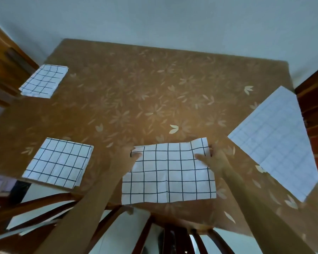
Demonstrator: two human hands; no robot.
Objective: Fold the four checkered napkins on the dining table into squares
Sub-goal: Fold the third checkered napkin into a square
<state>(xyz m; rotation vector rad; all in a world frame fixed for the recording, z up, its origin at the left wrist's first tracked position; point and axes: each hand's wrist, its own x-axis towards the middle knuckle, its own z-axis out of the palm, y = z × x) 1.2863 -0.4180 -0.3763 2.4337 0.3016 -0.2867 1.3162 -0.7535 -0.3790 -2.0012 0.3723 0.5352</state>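
A white napkin with a black grid (168, 173) lies folded in half at the table's near edge. My left hand (126, 158) pinches its far left corner and my right hand (214, 159) pinches its far right corner; that far edge is lifted slightly. A folded square napkin (58, 163) rests at the near left. Another folded napkin (44, 81) sits at the far left corner. A larger, unfolded napkin (275, 142) lies flat at the right, pale side up.
The table wears a brown cloth with a pale flower pattern (154, 92). Dark wooden chair backs (173, 233) stand below the near edge. Wooden furniture (6, 66) stands at the left and a reddish wooden piece (316, 99) at the right.
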